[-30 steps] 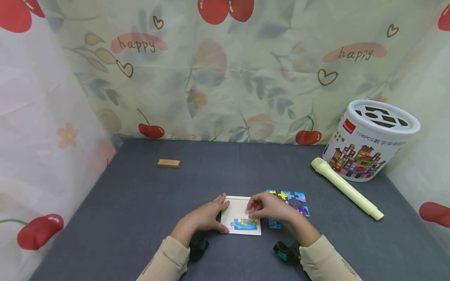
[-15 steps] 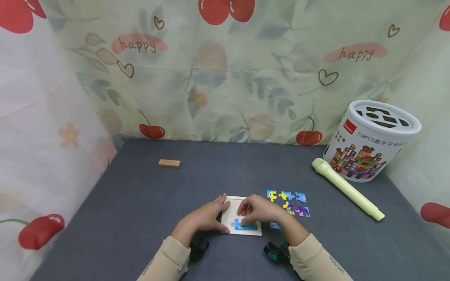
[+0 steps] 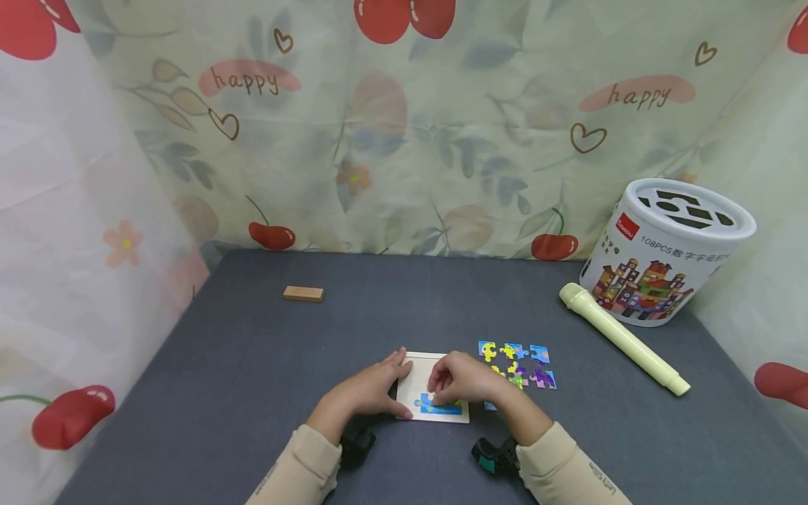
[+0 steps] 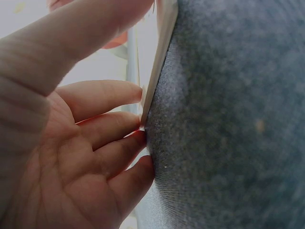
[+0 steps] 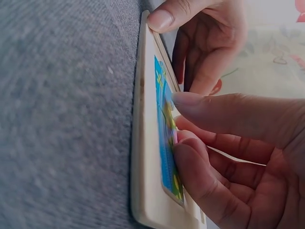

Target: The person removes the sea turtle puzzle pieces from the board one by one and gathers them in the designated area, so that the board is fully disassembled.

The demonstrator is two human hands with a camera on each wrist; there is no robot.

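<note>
A pale wooden puzzle board (image 3: 418,375) lies flat on the dark table near its front. Joined blue, yellow and pink puzzle pieces (image 3: 440,408) cover the near part of it. My left hand (image 3: 365,390) steadies the board's left side, fingers fairly straight along the edge, thumb on the near corner. Above the joined pieces, my right hand (image 3: 470,379) has its thumb and forefinger at a puzzle piece, a bit of pink (image 5: 175,136) showing between them. The fingers hide most of that piece. To the right lie loose jigsaw pieces (image 3: 517,380), partly behind my right hand.
A small wooden block (image 3: 304,294) lies at the back left. A white printed bucket (image 3: 656,259) stands at the back right, with a pale yellow stick (image 3: 625,340) in front of it. A printed curtain (image 3: 404,175) hangs behind the table.
My right hand has moved left and slightly down over the joined pieces, then stayed nearly still. More of the loose pieces show now. My left hand and the board have not moved.
</note>
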